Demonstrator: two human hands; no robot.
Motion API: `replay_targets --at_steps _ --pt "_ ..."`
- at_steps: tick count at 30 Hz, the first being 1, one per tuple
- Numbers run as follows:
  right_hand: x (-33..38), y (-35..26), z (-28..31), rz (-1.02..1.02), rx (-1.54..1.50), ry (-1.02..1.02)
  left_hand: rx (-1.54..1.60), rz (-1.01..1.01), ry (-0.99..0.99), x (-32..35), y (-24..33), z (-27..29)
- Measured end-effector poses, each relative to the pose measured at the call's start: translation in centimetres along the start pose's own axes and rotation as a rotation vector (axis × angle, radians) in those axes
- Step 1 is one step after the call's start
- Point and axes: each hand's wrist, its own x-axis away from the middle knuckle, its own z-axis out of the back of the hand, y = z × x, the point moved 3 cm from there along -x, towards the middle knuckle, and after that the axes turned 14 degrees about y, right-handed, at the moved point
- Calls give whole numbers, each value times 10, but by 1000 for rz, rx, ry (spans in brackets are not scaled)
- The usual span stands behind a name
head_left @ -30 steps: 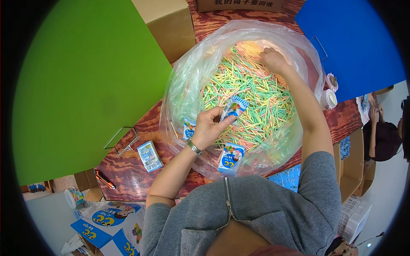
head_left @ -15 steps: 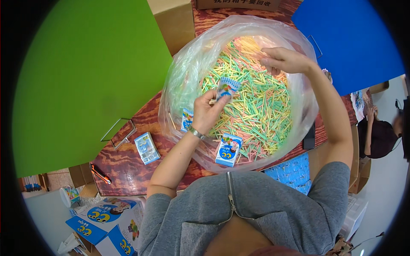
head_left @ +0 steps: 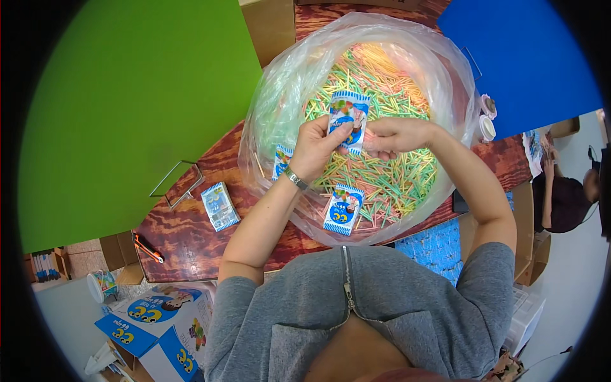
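A small blue-and-white candy packet (head_left: 349,114) is held upright in my left hand (head_left: 313,148), thumb across its front, above a big clear plastic bag (head_left: 270,118) of thin pastel candy sticks (head_left: 398,169). Against the packet's right edge is my right hand (head_left: 402,135), its fingers curled together. Part of those fingers is behind the packet, and what they hold cannot be made out. Another packet (head_left: 344,209) lies on the bag's near edge, and one more packet (head_left: 282,162) rests beside my left wrist.
A stack of flat wrappers (head_left: 219,206) and an orange cutter (head_left: 149,248) lie on the wood-patterned table (head_left: 184,251). A green panel (head_left: 140,121) stands left, a blue panel (head_left: 522,63) right. A printed carton (head_left: 159,325) sits low left; another person (head_left: 566,197) is far right.
My right hand has come from the bag's far right side down and left to the packet. My left hand has lifted the packet slightly away from me. The view has shifted a little.
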Motion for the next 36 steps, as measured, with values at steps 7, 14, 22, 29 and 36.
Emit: replay_targets --at_steps 7,14,22,29,36 --pt "-15 37 71 9 135 496 -110 -73 169 11 8 28" --pt "-85 116 164 -74 970 776 -108 -27 191 16 4 27" --pt "-89 108 151 -224 1063 655 -120 -48 212 22 0 36" --pt "-36 57 132 -87 518 703 -232 -114 243 22 -10 37" --pt "2 -29 58 93 -31 299 -547 -356 349 19 -14 38"
